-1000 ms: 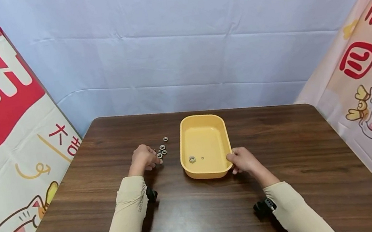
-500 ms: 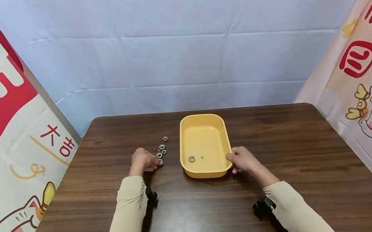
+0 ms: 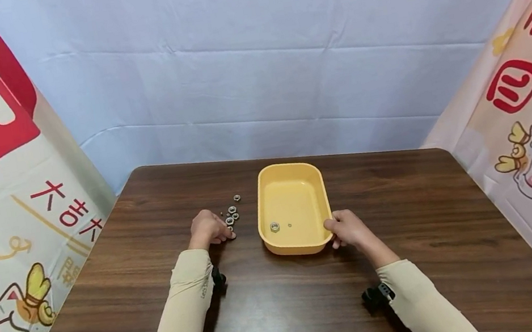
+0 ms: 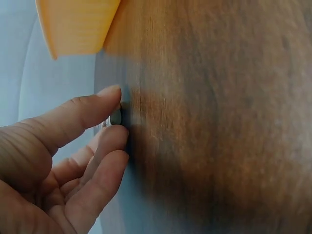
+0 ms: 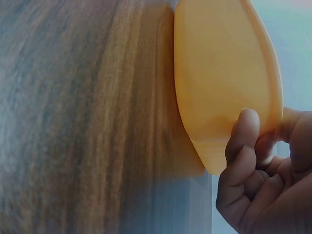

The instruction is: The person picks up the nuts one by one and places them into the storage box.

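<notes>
My left hand (image 3: pixel 210 229) is low over the table, left of a yellow plastic tray (image 3: pixel 298 250). Its curled thumb and index finger close around the sides of a small metal nut (image 4: pixel 116 117), plainest in the left wrist view. Several more hex nuts of mixed sizes lie just beyond the fingertips, among them a larger nut (image 3: pixel 232 210) and one farther back (image 3: pixel 237 198). With thumb over the rim and fingers against the outer wall, my right hand (image 3: pixel 349 228) grips the tray at its near right corner. Inside the tray lie one large nut (image 3: pixel 274 226) and a tiny one (image 3: pixel 290 225).
The dark wood-grain table (image 3: pixel 288 312) extends around both hands. Pale cloth (image 3: pixel 252 76) hangs behind its far edge. Printed banners stand on the left (image 3: pixel 2 228) and the right (image 3: pixel 522 122).
My left hand has shifted very slightly right and towards me among the nuts, and a nut by its fingertips has moved a little. The right hand and tray stay in place.
</notes>
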Demonstrator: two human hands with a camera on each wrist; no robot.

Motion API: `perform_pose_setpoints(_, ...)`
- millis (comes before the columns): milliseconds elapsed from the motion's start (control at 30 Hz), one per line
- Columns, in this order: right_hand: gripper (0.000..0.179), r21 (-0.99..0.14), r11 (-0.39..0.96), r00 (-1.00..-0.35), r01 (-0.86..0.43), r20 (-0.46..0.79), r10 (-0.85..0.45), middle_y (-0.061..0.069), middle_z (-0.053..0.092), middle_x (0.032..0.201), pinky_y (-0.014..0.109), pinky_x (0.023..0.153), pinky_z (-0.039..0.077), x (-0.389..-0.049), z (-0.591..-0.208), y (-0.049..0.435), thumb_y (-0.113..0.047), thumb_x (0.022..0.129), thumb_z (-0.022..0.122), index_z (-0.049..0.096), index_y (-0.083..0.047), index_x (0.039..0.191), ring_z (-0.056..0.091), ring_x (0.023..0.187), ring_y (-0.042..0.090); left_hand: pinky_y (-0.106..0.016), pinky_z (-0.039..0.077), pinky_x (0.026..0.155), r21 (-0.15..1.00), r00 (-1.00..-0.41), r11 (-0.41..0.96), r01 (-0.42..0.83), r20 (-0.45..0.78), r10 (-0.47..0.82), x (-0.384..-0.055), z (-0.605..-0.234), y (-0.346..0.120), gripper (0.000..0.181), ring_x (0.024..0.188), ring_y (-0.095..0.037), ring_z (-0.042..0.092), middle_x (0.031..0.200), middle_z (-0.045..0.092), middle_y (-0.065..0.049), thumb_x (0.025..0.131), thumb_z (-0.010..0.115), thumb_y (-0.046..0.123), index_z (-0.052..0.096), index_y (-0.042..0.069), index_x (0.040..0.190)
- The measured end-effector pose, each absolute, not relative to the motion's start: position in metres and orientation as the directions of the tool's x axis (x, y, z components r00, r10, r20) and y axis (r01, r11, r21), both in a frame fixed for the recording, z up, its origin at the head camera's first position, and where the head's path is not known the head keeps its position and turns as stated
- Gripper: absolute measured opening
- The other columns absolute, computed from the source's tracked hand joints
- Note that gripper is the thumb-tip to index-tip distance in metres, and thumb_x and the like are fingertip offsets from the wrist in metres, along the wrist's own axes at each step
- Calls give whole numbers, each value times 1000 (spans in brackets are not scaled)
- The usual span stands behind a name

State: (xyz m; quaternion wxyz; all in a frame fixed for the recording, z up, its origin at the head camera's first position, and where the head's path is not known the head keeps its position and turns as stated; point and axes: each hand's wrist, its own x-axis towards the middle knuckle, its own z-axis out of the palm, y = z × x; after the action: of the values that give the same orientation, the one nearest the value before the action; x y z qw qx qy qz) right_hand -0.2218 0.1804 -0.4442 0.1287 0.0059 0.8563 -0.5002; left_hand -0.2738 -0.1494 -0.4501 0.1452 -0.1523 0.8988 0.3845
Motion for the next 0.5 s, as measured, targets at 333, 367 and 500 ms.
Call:
perform_pose_setpoints(333, 21, -851, 505, -967, 147, -230, -106, 8, 54, 51, 24, 40, 39, -222, -446, 180, -5, 86, 45, 47, -4, 65, 54, 42, 17, -27, 52, 50, 657, -918, 658, -366, -371, -141, -275, -456, -149, 13, 50, -17, 62, 58, 64, -4, 63, 84, 7, 73, 7, 69)
perform_pose_setpoints(367, 21, -850, 505, -967, 148, -231, -105, 8, 54, 51, 24, 40, 38, -222, -447, 180, -5, 86, 45, 47, -4, 65, 54, 42, 17, -27, 52, 50, 667, -918, 649, -366, -372, -136, -275, -457, -149, 12, 50, -17, 63, 58, 64, -5, 63, 83, 6, 73, 6, 69)
perform_pose_setpoints(500, 20, -848, 508, -968, 149, -229, -99, 8, 54, 51, 23, 39, 38, -223, -448, 180, -5, 85, 45, 47, -4, 65, 54, 41, 17, -27, 52, 50, 685, -921, 636, -354, -373, -111, -275, -458, -150, 9, 51, -17, 63, 58, 64, -5, 64, 80, 3, 73, 6, 70)
